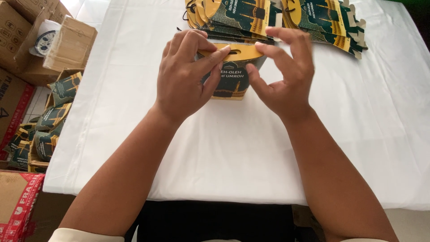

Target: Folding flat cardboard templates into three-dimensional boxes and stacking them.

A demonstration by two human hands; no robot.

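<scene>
A small dark green and gold cardboard gift box stands on the white tablecloth, its yellow handle flap on top. My left hand grips the box's left side, fingertips pinching the handle. On the other side my right hand pinches the handle's right end between thumb and fingers. Both hands meet over the top of the box, which is partly hidden behind them.
Two fanned stacks of flat, unfolded boxes lie at the table's far edge, one in the middle and one to the right. Brown cartons and a crate of finished boxes sit on the floor to the left.
</scene>
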